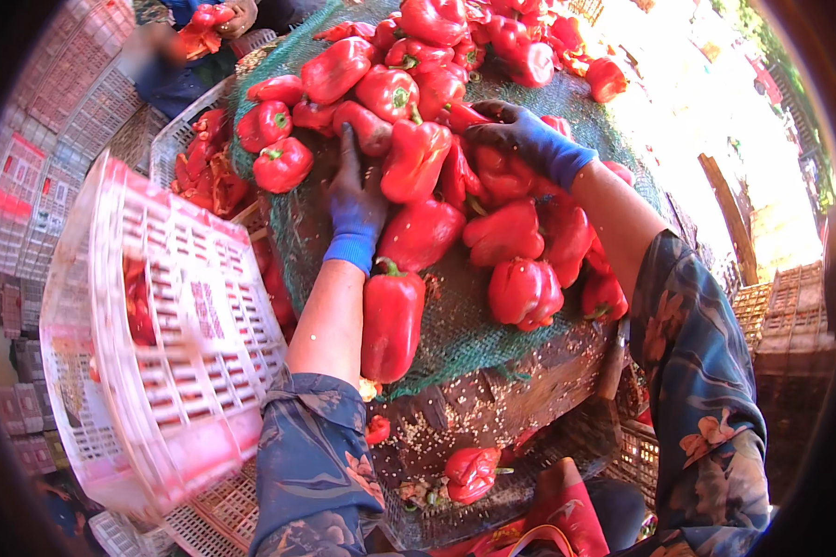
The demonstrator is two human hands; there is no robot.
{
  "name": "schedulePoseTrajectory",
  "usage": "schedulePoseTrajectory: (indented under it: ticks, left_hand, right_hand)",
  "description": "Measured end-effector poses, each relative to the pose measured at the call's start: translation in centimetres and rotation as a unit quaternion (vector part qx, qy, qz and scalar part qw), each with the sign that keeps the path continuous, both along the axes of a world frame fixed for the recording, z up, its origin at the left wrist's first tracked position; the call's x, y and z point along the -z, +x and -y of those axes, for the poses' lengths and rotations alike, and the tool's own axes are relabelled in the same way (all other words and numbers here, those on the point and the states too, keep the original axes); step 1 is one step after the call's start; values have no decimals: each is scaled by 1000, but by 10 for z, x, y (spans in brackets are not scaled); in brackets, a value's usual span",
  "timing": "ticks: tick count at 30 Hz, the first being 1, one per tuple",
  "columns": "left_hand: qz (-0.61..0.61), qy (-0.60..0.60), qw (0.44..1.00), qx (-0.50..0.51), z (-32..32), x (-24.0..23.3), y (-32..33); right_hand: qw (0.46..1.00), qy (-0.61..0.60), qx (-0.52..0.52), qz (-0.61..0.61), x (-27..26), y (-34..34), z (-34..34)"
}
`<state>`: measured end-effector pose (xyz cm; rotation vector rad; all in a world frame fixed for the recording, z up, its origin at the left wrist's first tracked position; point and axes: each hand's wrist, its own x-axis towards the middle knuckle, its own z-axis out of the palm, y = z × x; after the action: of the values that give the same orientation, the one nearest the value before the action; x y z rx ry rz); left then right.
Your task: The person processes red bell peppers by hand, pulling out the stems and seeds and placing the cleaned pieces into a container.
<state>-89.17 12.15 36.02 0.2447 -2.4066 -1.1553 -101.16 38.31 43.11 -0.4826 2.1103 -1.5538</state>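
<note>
Whole red bell peppers (416,161) lie heaped on a green mesh net (460,348) spread over a work surface. My left hand (357,191), in a dark-coated blue glove, rests at the heap's left side. Its index finger points forward against a pepper (364,129), and nothing shows in its grasp. Across the heap, my right hand (519,136), gloved alike, reaches in from the right. Its fingers touch a narrow red pepper (464,117); whether they grip it is hidden. One long pepper (393,324) lies beside my left forearm.
A white plastic crate (181,306) tilts at the left, near another crate (171,143) of pepper pieces. Another person's hand (238,17) holds torn pepper at upper left. A wooden-handled tool (611,369) is at the right edge. Seeds cover the wooden front edge (474,411).
</note>
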Motion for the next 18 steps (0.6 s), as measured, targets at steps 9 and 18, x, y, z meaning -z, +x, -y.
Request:
schedulePoseTrajectory:
  ticks: [9, 18]
  left_hand:
    - [-20, 211, 929, 304, -32, -62, 90]
    - [174, -244, 939, 171, -5, -106, 298]
  right_hand:
    - [986, -40, -4, -159, -55, 134, -19]
    - [857, 132, 158, -473, -46, 426, -104]
